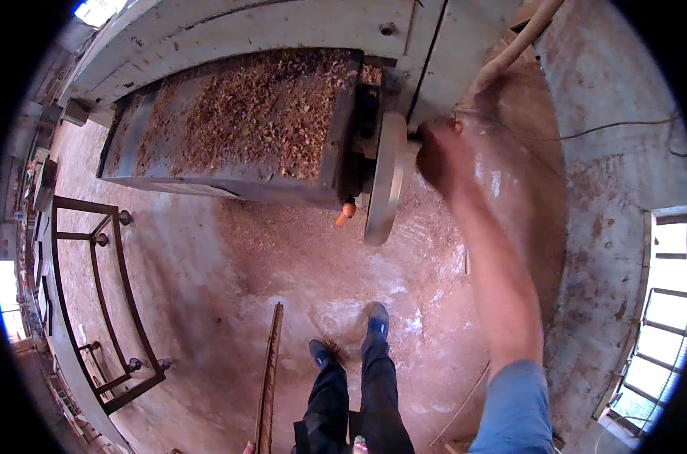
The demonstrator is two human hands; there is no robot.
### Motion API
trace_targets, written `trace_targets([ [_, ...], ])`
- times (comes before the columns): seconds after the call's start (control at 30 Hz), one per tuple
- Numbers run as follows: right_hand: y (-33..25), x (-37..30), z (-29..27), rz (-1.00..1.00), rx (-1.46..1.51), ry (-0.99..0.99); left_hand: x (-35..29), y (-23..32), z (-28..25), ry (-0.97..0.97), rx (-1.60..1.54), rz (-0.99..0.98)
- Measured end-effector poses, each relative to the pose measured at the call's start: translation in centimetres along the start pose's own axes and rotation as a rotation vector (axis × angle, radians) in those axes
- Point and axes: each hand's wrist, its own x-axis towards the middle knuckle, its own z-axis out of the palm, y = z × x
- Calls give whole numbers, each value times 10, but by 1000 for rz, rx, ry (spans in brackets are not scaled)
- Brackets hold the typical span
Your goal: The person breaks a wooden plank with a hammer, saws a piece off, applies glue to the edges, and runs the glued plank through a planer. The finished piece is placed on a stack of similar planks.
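My right arm reaches forward to the planer-like machine, and my right hand [443, 155] is closed around the crank handle [414, 138] of a pale handwheel [386, 181]. Motion blurs that hand, so its separate fingers do not show. The wheel is seen nearly edge-on at the right end of a dark metal table [143, 163] strewn with brown wood shavings [256, 113]. At the lower edge, only a bit of my left hand [249, 448] shows, gripping a long narrow wooden strip [270, 371] that points forward, left of my legs.
An orange-tipped lever [346, 212] hangs below the machine table. On the left stands a dark metal frame with wheels [127, 303]. A hose [514, 53] runs down at the back right, and a cable [616, 125] crosses the wall. Shavings cover the floor [313, 250].
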Motion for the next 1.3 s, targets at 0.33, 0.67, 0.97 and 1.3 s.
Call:
trace_targets([
  [0.33,12,-8,8,52,27,44,16,19,-41,-197,-114,-216],
  [0.67,20,-9,41,41,15,-3,-8,11,4,-2,-3,85],
  [0.97,8,-78,82,-36,187,30,-26,3,37,48,15,92],
  [1.3,-29,-122,42,-49,151,-88,-15,-9,14,45,-55,87],
])
